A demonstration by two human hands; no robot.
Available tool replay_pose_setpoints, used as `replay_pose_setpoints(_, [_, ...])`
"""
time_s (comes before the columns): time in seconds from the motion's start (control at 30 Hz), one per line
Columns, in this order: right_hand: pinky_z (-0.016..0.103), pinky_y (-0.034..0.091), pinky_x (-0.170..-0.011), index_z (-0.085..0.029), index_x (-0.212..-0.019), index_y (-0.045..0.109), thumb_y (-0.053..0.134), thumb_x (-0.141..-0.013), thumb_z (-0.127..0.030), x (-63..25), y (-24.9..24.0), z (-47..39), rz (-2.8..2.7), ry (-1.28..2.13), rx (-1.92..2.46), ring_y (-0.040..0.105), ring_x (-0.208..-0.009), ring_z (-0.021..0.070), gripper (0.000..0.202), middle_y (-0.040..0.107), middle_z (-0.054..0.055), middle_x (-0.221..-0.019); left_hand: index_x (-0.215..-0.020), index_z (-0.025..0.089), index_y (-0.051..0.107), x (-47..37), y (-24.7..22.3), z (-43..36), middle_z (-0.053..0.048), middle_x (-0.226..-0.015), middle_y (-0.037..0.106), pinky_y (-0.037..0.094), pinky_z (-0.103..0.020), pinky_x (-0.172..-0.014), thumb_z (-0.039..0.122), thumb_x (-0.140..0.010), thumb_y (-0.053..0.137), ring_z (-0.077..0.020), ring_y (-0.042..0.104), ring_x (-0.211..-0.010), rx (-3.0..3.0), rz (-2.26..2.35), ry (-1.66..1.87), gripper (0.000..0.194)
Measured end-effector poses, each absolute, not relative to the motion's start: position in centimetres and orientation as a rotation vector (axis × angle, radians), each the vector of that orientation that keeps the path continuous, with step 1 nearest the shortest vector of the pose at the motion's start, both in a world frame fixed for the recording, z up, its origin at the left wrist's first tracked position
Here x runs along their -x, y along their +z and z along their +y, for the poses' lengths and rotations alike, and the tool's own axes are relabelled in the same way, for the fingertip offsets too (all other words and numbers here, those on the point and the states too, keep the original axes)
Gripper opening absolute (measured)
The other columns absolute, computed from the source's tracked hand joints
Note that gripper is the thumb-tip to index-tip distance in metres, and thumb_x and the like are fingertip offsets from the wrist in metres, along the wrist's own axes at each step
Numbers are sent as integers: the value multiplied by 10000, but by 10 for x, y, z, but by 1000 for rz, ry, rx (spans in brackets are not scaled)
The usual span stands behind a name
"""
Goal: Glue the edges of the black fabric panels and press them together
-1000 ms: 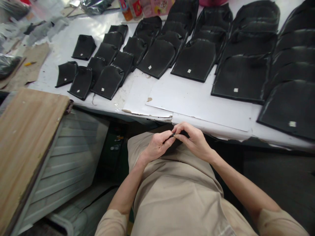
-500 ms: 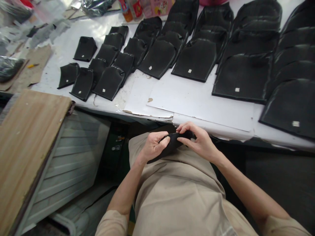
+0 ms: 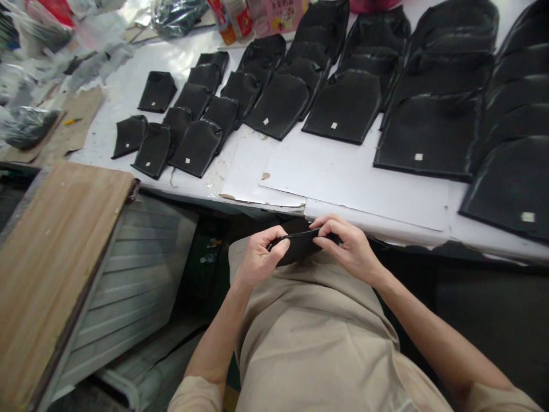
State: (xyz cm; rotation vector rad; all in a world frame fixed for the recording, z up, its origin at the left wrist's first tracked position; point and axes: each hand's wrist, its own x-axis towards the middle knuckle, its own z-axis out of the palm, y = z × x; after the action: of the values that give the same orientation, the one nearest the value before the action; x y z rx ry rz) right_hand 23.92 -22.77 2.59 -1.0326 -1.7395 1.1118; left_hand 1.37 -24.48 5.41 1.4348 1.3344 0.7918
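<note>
A black leather-like piece [image 3: 299, 247] is stretched between both hands above my lap, its upper edge nearly level. My left hand [image 3: 262, 254] pinches its left end between thumb and fingers. On the other end, my right hand [image 3: 343, 243] grips the edge the same way, partly covering the piece. On the table [image 3: 334, 177] beyond lie rows of similar black pieces, several with small pale stickers; among them are a small one [image 3: 156, 91], a mid-sized one [image 3: 343, 106] and a large one [image 3: 429, 134].
The table's front edge runs just past my hands. At left stands a wooden board [image 3: 64, 240] over a ribbed white panel [image 3: 128, 274]. Bottles [image 3: 238, 23] and a pink package [image 3: 285, 14] stand at the back. A yellow tool [image 3: 72, 121] lies on brown cardboard [image 3: 88, 114].
My left hand has shifted slightly left along the black piece, whose upper edge now looks straighter. My right hand keeps its grip near the same place. The view has turned slightly left.
</note>
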Motion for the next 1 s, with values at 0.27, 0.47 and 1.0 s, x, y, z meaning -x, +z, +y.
replay_pose_setpoints(0.27, [390, 483, -922, -220, -815, 570, 648, -948, -247, -238, 29, -223, -1729, 1174, 1009, 647, -989, 226, 158, 686, 75, -1038, -725, 176, 559, -12, 50, -245, 24, -691, 435, 312, -257, -584, 298, -923, 545, -111, 385, -636, -1364, 1288, 858, 233])
replay_pose_setpoints(0.47, [350, 497, -891, -214, -799, 576, 654, -950, -282, -237, 31, -219, -1713, 1244, 965, 652, -965, 216, 184, 697, 74, -1034, -720, 176, 533, -8, 45, -245, 18, -717, 456, 326, -248, -591, 320, -897, 582, -114, 394, -652, -1294, 1236, 851, 233])
replay_pose_setpoints(1.0, [318, 459, -884, -202, -786, 565, 637, -961, -255, -242, 28, -207, -1742, 1408, 877, 623, -949, 190, 197, 676, 69, -1051, -723, 179, 526, -9, 30, -246, 12, -750, 475, 328, -244, -614, 299, -875, 654, -117, 414, -684, -1158, 1139, 956, 232])
